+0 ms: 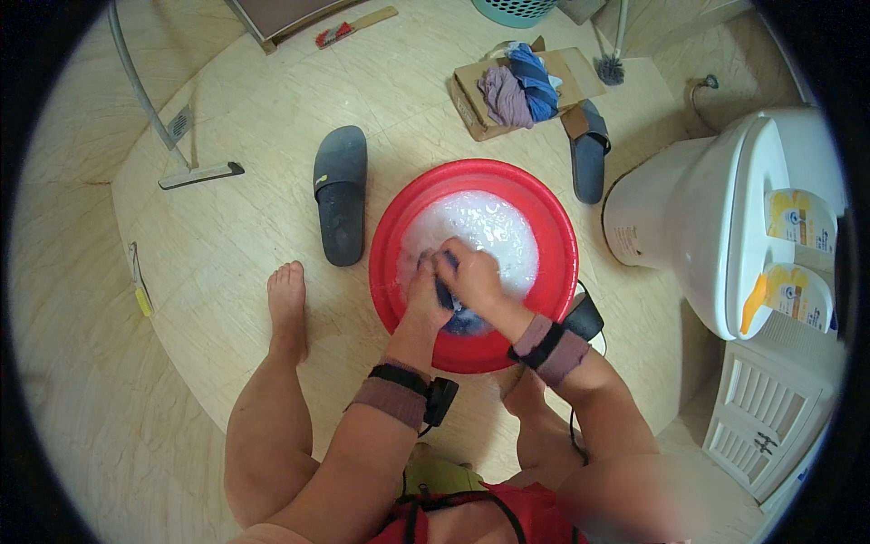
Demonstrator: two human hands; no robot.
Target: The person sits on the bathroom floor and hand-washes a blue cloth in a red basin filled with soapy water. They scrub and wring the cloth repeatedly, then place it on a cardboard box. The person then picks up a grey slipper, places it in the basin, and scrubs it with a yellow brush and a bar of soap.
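A red plastic basin (476,173) stands on the floor in front of me, holding water topped with white suds (493,217). Above the foam, near the basin's front left, my left hand (428,292) grips a dark blue cloth (444,289). My right hand (472,275) is closed on the same cloth, pressed close beside the left. Part of the dark fabric hangs down into the water at the near side of the basin. My fingers hide most of the cloth, and the right hand is slightly blurred.
A dark slide sandal (343,197) lies left of the basin, another sandal (588,160) to its right. Behind is a cardboard box (469,122) with bunched cloths (530,81). A white toilet (707,217) stands at right, a floor squeegee (200,175) at left, a brush (357,27) farther back.
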